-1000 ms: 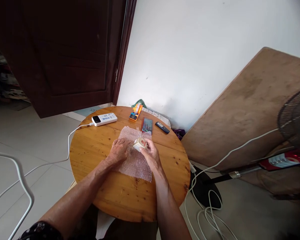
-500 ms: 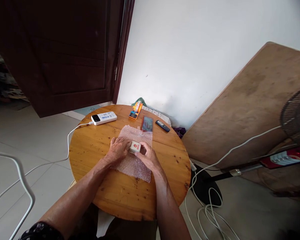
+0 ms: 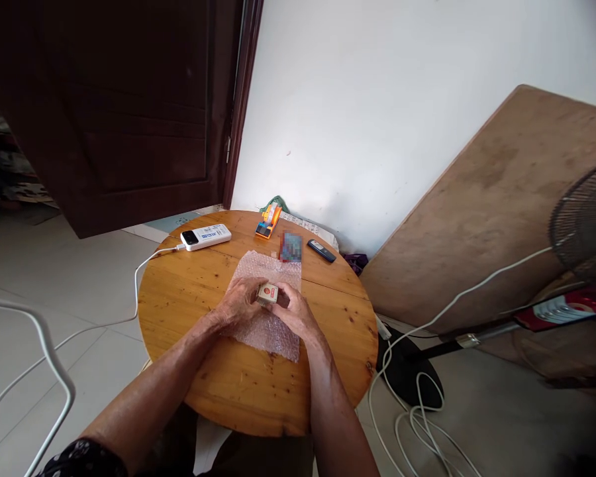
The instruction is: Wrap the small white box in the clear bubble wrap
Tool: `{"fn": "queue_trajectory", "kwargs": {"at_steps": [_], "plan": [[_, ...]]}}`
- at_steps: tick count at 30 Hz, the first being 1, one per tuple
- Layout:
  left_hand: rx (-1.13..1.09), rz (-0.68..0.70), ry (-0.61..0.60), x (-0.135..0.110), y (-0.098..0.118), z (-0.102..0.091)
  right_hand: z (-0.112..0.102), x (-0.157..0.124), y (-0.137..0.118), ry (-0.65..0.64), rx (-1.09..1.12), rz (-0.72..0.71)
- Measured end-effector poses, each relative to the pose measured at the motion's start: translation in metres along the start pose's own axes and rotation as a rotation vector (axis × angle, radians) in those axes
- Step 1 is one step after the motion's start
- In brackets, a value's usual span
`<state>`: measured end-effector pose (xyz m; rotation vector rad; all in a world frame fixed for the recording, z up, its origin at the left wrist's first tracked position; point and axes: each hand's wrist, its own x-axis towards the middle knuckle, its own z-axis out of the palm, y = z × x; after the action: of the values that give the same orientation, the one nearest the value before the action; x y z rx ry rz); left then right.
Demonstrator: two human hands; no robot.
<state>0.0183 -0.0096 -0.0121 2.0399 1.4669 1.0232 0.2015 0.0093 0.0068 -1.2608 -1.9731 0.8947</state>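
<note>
A small pale box with a red mark (image 3: pixel 267 293) sits on a sheet of bubble wrap (image 3: pixel 271 329) in the middle of a round wooden table (image 3: pixel 198 358). My left hand (image 3: pixel 239 301) has its fingers curled against the left side of the box. From the right, my right hand (image 3: pixel 294 312) grips the same box. Both hands rest on the bubble wrap.
At the table's far side lie a white power bank (image 3: pixel 206 236) with a white cable (image 3: pixel 144 262), an orange tape dispenser (image 3: pixel 269 220), a blurred flat item (image 3: pixel 291 246) and a dark phone (image 3: pixel 322 250). A wooden board (image 3: pixel 496 199) and a fan (image 3: pixel 583 225) stand at the right; cords trail on the floor.
My right hand lowered the small box from above the bubble wrap down onto it. My left hand slid right and closed against the box.
</note>
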Motion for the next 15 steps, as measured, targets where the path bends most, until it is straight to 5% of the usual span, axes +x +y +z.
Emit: {"fn": "queue_trajectory", "kwargs": {"at_steps": [7,12,15], "plan": [[-0.021,-0.024,0.002,0.000,0.003,-0.003,-0.024,-0.017,-0.028,0.114,-0.098,-0.040],[-0.055,-0.028,-0.005,0.003,0.003,-0.003,-0.028,-0.064,-0.060,-0.276,-0.332,-0.166],[-0.059,-0.033,-0.005,0.004,0.002,-0.002,-0.015,-0.088,-0.058,-0.298,-0.571,-0.180]]}}
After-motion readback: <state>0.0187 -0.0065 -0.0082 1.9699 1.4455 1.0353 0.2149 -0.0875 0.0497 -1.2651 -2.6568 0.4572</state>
